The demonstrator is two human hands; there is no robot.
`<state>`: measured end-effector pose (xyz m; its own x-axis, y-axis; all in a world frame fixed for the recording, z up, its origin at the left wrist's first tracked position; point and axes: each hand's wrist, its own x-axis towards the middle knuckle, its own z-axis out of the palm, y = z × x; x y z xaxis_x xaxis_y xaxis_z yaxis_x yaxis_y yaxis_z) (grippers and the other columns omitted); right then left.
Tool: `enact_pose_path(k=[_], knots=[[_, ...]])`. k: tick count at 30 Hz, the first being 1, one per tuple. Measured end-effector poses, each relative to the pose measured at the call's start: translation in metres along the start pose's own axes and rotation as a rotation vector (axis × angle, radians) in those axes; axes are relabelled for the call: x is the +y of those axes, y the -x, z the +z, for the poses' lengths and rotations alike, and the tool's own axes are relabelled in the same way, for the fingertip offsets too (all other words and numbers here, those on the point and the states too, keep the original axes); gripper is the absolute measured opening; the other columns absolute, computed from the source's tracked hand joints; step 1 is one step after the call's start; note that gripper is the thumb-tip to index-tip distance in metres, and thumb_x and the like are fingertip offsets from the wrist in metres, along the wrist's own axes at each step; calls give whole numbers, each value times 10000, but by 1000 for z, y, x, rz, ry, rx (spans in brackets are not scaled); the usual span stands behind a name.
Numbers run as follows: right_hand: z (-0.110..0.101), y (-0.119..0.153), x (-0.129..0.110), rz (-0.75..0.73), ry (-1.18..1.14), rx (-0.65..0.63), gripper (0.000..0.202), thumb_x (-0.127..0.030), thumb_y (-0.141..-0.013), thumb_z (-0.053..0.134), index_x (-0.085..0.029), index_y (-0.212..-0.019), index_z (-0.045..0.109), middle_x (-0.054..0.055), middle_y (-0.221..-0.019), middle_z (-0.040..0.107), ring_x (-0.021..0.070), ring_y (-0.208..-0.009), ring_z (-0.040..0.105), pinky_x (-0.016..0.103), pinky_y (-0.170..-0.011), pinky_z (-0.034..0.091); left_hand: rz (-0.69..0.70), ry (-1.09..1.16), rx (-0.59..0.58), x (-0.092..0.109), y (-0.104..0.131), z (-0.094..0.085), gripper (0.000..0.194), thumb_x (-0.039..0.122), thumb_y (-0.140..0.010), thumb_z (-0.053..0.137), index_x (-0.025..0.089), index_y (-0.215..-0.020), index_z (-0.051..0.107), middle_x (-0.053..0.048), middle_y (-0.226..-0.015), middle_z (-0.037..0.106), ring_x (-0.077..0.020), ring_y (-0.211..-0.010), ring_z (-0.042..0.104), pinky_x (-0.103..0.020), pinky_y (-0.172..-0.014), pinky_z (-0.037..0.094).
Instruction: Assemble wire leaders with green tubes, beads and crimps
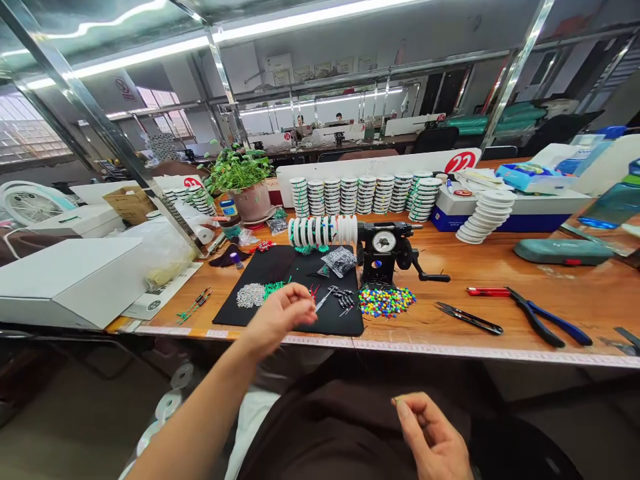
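Note:
My left hand (285,315) is over the front of the black mat (250,270), fingers curled together; whatever they hold is too small to name. Beside it lie clear beads (251,295), green pieces (275,288) and black pieces (343,298). Lower right, my right hand (433,430) is above my dark lap, thumb and forefinger pinched, with a tiny tip between them that I cannot make out. White spools (323,231) sit in a row on the black hand-cranked winder (383,250). Colourful beads (387,302) are heaped in front of it.
Tweezers (469,318) and blue-black pliers (550,317) lie on the right of the table, near a green case (563,252). Stacked spools (367,195) line the back beside a potted plant (250,193). A white box (70,280) stands at left.

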<state>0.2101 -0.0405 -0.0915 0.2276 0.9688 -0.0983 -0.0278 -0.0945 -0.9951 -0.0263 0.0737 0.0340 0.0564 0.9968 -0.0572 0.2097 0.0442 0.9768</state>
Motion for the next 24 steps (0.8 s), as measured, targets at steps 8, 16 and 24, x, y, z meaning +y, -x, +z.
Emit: enact_pose_path(k=[8,16,24], knots=[[22,-15,-39,-225,-7,-206,282,-419,-971,561,-190,-842,664,35,-773,683,153,-668,603,236,-632,484,-170,733,-307,-30,73,80,417,541,-853,676,144,-735,629,-29,-687,598,-113,-589,546,-221,-569,426],[24,-8,-37,-450,79,-208,190,-251,-1006,518,-205,-854,623,-11,-746,624,131,-660,593,226,-645,474,-180,642,-287,-38,73,87,426,548,-830,698,146,-727,604,-27,-683,585,-134,-606,546,-235,-578,436],[21,-13,-33,-588,138,-118,121,-173,-983,547,-207,-899,626,-5,-797,626,136,-709,599,227,-667,478,111,-154,-200,-37,76,82,90,252,-902,619,177,-858,642,-15,-765,623,-146,-681,554,-245,-647,444]])
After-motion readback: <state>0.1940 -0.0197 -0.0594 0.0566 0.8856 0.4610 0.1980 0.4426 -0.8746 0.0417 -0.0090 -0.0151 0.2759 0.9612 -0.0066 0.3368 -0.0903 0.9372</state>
